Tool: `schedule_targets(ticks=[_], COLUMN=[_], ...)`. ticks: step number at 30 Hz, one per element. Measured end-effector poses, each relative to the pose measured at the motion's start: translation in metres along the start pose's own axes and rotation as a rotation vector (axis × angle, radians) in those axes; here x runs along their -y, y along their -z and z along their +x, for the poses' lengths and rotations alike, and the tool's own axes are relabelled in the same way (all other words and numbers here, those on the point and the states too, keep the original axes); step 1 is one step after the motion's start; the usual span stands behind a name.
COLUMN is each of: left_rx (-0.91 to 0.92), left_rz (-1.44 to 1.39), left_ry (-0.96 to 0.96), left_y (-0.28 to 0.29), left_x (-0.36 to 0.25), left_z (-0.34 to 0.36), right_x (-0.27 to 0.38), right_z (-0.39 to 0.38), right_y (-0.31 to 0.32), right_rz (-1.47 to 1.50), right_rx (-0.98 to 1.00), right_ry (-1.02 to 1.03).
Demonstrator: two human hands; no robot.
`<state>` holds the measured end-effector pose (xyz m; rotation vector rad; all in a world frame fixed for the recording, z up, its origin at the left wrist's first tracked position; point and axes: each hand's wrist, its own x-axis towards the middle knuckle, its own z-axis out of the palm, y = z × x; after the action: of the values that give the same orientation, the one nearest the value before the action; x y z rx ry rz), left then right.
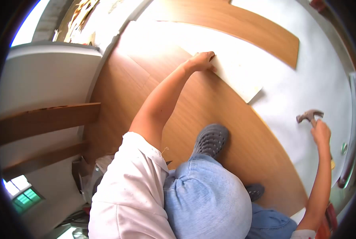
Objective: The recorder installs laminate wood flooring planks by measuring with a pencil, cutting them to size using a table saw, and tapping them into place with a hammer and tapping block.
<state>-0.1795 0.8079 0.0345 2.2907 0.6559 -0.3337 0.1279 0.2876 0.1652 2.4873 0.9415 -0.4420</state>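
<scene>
My left hand [204,61] reaches far forward, its fingers curled onto the side of a pale, overexposed flat board [238,77]. That board lies along the exposed edge of the wood-look plank flooring [233,107], and its near end casts a small shadow. Out to the right, my right hand [321,132] is closed around the handle of a claw hammer [310,115]. The metal head sits above the fist, raised over the white sheet, and a yellow handle end shows below by the wrist.
White underlay sheet [325,75] covers the floor on the right. A loose wood-look plank [249,30] lies across it at the far side. My grey clog [212,139] stands on the flooring. Brown boards [46,121] project at left, near a pale wall [46,79].
</scene>
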Motion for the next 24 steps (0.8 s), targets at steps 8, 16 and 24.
schedule_targets(ticks=[8,16,24], left_rx=[-0.030,-0.039,-0.294], left_rz=[0.065,-0.008,-0.116], left_ry=[-0.022,0.020,-0.173], left_y=[0.072,0.063,0.045], left_x=[0.061,0.066,0.077], left_z=[0.003,-0.002,-0.013], right_x=[0.091,0.250,0.302], right_z=[0.043,0.134,0.139], right_y=[0.065,0.128,0.137], right_rz=[0.139,0.339,0.245], right_rx=[-0.063,-0.220,-0.133], right_ry=[0.053,0.116,0.286])
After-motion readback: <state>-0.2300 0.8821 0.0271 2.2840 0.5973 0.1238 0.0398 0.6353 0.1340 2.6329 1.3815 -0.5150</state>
